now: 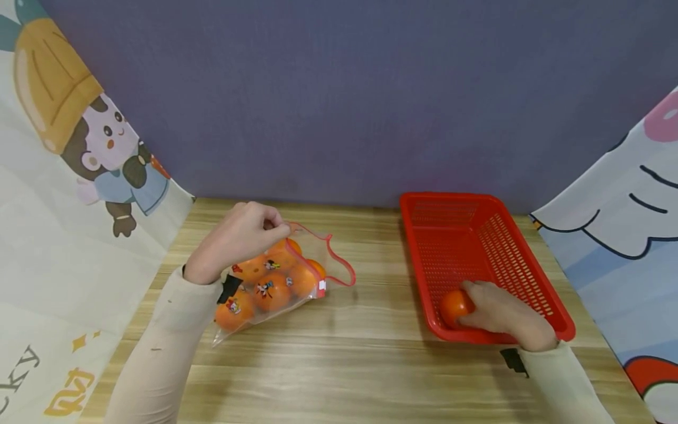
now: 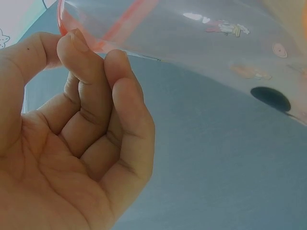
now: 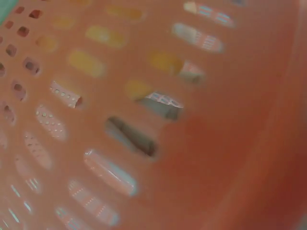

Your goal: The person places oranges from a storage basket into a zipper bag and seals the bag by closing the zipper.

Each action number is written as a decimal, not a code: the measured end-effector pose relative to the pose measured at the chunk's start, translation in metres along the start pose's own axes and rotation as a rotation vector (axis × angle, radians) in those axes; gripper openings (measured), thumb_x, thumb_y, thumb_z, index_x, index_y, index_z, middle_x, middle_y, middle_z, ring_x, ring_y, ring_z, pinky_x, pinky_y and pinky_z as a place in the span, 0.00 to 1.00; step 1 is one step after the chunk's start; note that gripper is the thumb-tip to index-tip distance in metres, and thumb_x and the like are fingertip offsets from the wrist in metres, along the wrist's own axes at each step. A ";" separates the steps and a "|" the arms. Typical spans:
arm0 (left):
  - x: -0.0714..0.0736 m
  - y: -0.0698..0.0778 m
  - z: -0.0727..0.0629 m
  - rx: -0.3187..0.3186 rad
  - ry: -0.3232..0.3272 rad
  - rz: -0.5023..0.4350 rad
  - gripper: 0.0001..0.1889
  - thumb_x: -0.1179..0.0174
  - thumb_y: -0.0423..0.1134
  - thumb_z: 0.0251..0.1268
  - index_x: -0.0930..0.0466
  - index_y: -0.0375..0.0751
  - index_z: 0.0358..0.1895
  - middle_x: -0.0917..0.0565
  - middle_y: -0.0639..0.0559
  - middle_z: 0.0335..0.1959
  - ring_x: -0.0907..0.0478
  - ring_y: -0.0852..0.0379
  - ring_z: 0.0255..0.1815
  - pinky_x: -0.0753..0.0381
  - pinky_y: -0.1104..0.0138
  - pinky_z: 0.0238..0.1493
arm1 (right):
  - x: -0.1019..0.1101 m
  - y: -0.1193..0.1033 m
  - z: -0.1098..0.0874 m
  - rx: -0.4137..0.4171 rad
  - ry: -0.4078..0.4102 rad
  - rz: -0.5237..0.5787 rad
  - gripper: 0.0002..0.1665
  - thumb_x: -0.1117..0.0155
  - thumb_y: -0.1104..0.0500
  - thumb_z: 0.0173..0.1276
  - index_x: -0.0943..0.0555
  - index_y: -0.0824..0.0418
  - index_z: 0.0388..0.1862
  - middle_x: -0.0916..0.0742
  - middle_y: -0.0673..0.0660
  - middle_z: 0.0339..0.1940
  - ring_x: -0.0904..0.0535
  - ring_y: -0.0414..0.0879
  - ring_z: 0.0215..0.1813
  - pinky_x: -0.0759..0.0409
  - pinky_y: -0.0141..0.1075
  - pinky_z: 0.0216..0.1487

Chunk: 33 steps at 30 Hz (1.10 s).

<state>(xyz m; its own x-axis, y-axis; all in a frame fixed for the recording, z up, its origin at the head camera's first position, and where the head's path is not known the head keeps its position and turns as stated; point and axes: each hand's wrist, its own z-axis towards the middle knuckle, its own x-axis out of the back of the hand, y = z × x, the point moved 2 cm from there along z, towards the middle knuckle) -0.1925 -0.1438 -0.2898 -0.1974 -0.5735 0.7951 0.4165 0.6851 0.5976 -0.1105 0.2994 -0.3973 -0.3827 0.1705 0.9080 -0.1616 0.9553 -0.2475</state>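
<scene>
A clear zip bag [image 1: 281,312] with a red zip strip and cartoon prints lies at the left, holding several oranges [image 1: 272,291]. My left hand [image 1: 241,238] pinches the top edge of this bag between thumb and index finger. In the left wrist view, the left hand [image 2: 96,124] has its thumb and fingertip at the bag's red strip [image 2: 127,21]. At the right, inside the near end of a red plastic basket [image 1: 415,259], my right hand [image 1: 492,309] grips a single orange [image 1: 454,307]. The right wrist view shows only the slotted basket wall [image 3: 206,158].
Both things stand on a wood-grain table [image 1: 339,365]. A grey-blue panel [image 1: 339,106] rises behind the table. Printed cartoon sheets flank it, one with a child figure [image 1: 116,153] on the left.
</scene>
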 end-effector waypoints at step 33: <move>0.000 0.000 0.000 -0.001 0.006 0.002 0.11 0.44 0.39 0.66 0.16 0.47 0.25 0.27 0.55 0.12 0.39 0.60 0.11 0.40 0.67 0.18 | 0.060 -0.100 -0.012 0.344 0.528 -0.105 0.41 0.18 0.51 0.50 0.25 0.68 0.58 0.19 0.61 0.42 0.21 0.51 0.37 0.18 0.45 0.37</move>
<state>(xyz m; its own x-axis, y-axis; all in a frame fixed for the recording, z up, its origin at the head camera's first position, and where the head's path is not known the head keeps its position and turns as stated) -0.1922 -0.1441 -0.2897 -0.1916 -0.5748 0.7955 0.4182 0.6855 0.5960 -0.1061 0.2173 -0.3141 0.1365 0.2596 0.9560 -0.4904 0.8562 -0.1625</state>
